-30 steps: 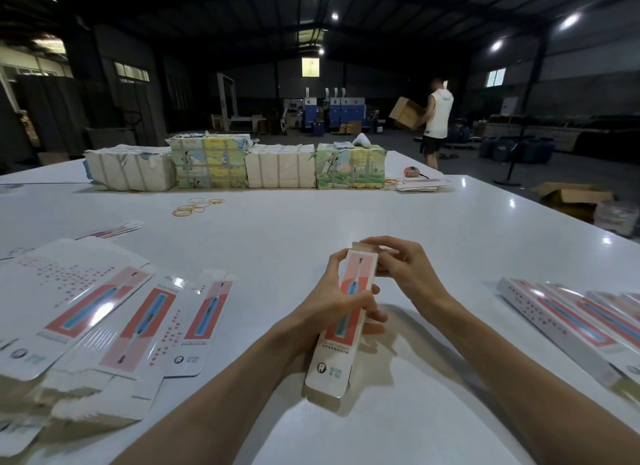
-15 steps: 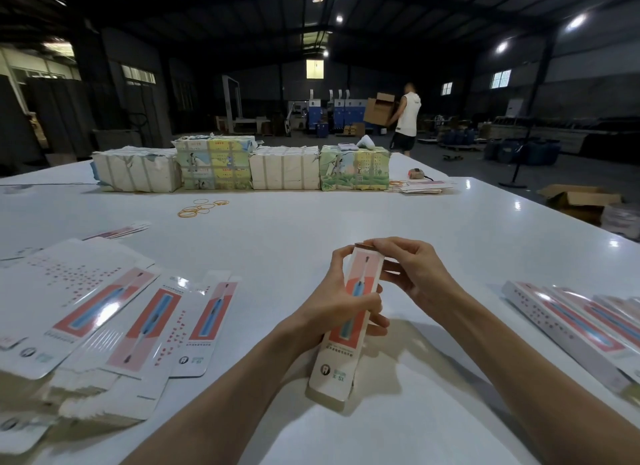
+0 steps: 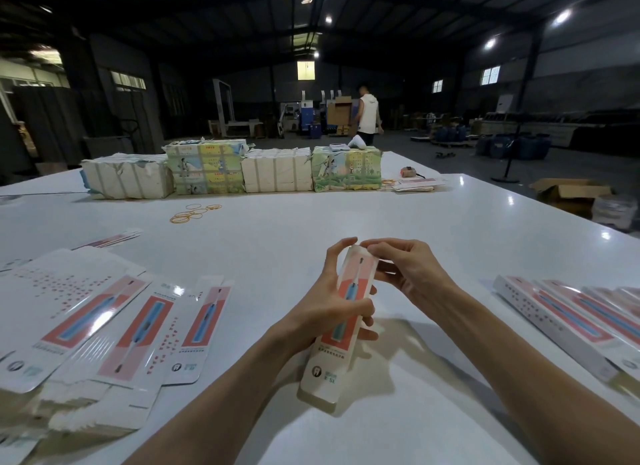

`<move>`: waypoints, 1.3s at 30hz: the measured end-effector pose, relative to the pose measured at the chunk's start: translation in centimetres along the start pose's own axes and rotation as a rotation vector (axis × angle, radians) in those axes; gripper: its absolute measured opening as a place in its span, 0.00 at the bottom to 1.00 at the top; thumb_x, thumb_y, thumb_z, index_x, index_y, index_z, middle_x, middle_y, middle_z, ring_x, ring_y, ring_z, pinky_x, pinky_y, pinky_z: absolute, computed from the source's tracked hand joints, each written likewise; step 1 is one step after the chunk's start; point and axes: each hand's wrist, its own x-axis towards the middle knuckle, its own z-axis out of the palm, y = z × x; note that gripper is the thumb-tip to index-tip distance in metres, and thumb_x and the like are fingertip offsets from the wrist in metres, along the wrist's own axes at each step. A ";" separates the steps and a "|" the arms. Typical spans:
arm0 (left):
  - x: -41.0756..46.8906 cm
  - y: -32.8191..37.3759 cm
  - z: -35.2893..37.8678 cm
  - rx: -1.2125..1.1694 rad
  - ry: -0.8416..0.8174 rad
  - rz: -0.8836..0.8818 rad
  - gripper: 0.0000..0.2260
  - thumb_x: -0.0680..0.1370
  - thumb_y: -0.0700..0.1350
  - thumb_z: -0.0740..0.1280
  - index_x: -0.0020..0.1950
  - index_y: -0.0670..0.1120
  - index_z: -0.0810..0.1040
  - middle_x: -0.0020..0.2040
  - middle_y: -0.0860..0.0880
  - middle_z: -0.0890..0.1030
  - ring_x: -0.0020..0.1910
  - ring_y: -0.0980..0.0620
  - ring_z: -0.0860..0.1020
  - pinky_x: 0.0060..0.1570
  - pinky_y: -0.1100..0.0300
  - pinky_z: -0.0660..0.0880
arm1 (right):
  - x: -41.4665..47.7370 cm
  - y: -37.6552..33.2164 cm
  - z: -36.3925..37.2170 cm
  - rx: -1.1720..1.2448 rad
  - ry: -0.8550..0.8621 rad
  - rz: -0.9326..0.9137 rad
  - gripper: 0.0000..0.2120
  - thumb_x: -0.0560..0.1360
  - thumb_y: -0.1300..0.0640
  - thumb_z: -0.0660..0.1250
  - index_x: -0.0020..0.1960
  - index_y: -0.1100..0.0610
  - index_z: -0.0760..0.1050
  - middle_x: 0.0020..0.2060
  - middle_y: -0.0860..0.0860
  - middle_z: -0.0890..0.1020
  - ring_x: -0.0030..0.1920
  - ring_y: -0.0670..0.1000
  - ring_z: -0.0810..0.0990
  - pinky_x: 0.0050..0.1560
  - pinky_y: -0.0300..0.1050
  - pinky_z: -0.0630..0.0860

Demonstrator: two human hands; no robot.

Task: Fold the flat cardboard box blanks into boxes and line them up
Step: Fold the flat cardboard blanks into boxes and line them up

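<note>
Just ahead of the camera, over the near middle of the white counter, both hands hold one long narrow box printed with a red panel and a blue toothbrush. The box stands tilted, top end leaning away; its bottom end is down at the counter, though whether it touches I cannot tell. The left hand grips the box round its middle from the left side, fingers curled across the front, the forefinger stretched up along the left edge towards the top. The right hand is at the top end on the right side, thumb and fingers curled in and pinching the end of the box there; the flap itself is hidden behind the fingertips.

To the left of the left forearm a loose, fanned heap of flat blanks lies face up on the counter, well apart from the held box. To the right, at the counter's edge, a row of finished boxes lies side by side, touching one another.

Farther back a few rubber bands lie scattered, and behind them four wrapped bundles stand in a line. Beyond the counter a person stands in the dim hall, and an open carton sits on the floor at right
</note>
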 end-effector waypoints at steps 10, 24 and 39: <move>-0.6 0.2 0.2 0.041 -0.035 -0.013 0.42 0.74 0.43 0.77 0.74 0.72 0.55 0.61 0.43 0.76 0.44 0.41 0.87 0.44 0.48 0.86 | 0.0 0.1 -0.4 -0.173 -0.004 -0.062 0.12 0.81 0.66 0.68 0.44 0.57 0.88 0.44 0.56 0.88 0.46 0.57 0.89 0.40 0.46 0.85; -0.7 0.5 0.1 0.149 0.139 -0.031 0.36 0.75 0.46 0.76 0.69 0.68 0.57 0.57 0.46 0.77 0.37 0.42 0.87 0.40 0.52 0.86 | 0.0 0.7 -0.1 -0.047 -0.181 -0.035 0.08 0.77 0.61 0.75 0.55 0.60 0.88 0.53 0.58 0.88 0.54 0.58 0.88 0.50 0.48 0.85; -0.1 -0.1 0.1 -0.011 0.114 -0.115 0.39 0.72 0.41 0.79 0.68 0.69 0.60 0.58 0.42 0.78 0.44 0.43 0.88 0.41 0.54 0.85 | -0.2 1.9 0.1 -0.052 -0.108 -0.083 0.07 0.77 0.62 0.75 0.54 0.62 0.87 0.50 0.59 0.88 0.53 0.60 0.88 0.52 0.50 0.86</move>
